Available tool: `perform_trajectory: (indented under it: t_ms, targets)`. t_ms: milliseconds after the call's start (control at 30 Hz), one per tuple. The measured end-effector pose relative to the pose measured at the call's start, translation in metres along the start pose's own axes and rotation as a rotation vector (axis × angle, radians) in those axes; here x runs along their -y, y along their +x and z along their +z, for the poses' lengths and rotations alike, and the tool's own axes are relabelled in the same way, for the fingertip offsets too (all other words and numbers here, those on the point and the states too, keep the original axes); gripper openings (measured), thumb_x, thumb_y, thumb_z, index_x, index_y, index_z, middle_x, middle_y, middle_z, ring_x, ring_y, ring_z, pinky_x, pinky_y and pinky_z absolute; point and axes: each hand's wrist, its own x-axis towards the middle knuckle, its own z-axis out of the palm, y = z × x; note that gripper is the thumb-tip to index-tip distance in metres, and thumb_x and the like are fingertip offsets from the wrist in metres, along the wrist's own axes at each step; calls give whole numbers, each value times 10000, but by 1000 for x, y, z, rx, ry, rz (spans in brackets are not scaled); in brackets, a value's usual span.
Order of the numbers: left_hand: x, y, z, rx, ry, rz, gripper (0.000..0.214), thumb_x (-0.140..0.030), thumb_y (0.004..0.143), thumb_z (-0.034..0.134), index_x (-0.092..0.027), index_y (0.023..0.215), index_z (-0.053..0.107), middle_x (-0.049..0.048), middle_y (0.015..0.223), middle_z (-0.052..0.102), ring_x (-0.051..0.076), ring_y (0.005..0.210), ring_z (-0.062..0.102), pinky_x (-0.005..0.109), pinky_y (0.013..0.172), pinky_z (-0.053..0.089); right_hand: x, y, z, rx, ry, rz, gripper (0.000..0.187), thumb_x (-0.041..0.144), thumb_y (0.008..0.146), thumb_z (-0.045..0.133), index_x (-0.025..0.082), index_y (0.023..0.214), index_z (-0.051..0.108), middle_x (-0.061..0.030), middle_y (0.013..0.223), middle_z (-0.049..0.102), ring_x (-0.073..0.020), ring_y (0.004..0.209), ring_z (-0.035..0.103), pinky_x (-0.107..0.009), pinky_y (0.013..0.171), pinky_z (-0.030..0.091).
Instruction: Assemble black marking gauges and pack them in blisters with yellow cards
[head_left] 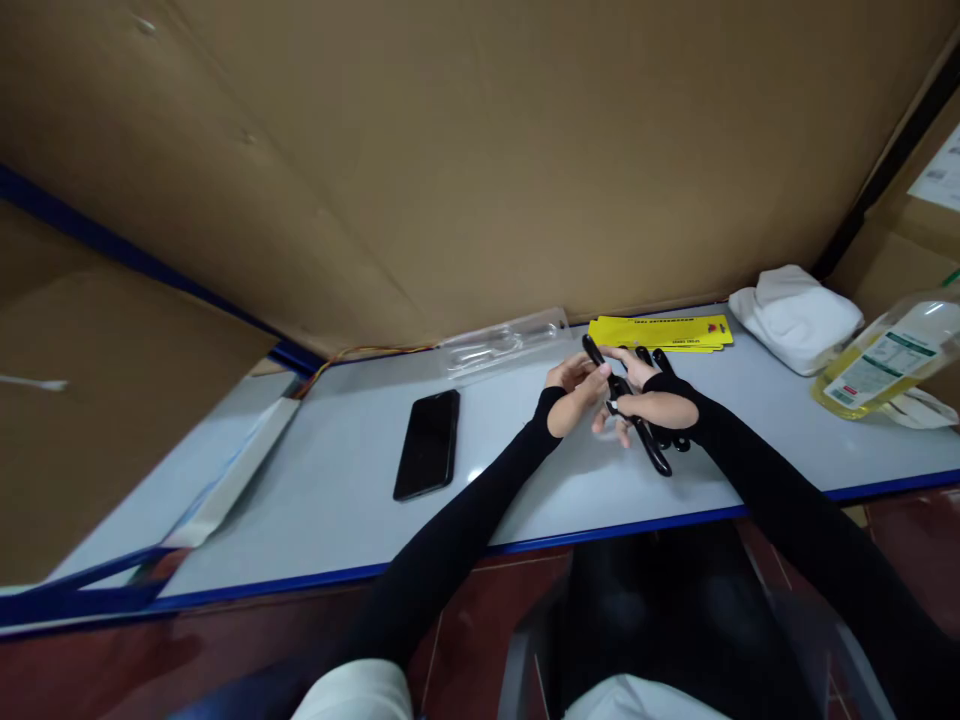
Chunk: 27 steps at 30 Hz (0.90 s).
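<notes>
A black spokeshave with two long handles is held at a slant between my hands, over the right half of the table. My left hand has its fingers and thumb closed around the upper part of the tool. My right hand grips it near the middle, the thumb at a small pale metal part and some fingers showing underneath. Partly hidden by my right hand and wrist, several more black handles lie on the table, apparently of similar tools.
Yellow printed cards lie stacked at the back edge beside clear plastic packaging. A black phone rests left of my hands. To the right are a white cloth bundle and a bottle of yellow liquid. Cardboard walls the back.
</notes>
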Motion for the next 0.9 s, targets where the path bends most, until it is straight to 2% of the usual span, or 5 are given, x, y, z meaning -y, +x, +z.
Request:
perform_trajectory:
  t_ms: [133,267,433,700,900]
  targets:
    - [-17,-9,5,7,50,39,592,-515,659,957,-136,1076,777,82,856,772,175,733,683,266,638,509,-1,-3,0,31,27,8,902,110,671,632,288,1473,260,-79,1168,701,-213,715,776,-303,456,626]
    - [-12,-7,0,-140,25,132,444,-497,664,956,-145,831,744,26,678,702,135,597,628,278,621,536,-9,0,-2,-174,-49,-60,763,129,667,751,267,1338,415,-45,1142,682,-216,851,780,-346,568,688]
    - [-1,0,-2,-241,-60,136,509,-605,710,898,-156,863,714,22,723,676,127,575,625,253,528,515,-17,3,2,-279,-104,-112,663,246,637,939,229,1163,534,-31,1018,738,-221,896,785,-454,835,704]
    - [-1,-17,8,129,-204,-12,820,-476,672,976,-221,1370,629,100,1113,744,241,958,747,311,765,615,-41,20,20,-598,-141,-234,750,592,690,904,281,1200,451,-42,1006,763,-214,799,756,-353,663,641]
    - [-1,-17,3,291,-234,-151,886,-432,691,969,-204,1451,575,168,1251,732,317,1052,758,375,726,664,-39,13,0,-816,-789,-328,455,543,734,869,247,1053,736,-101,1131,741,-279,1064,671,-430,888,580]
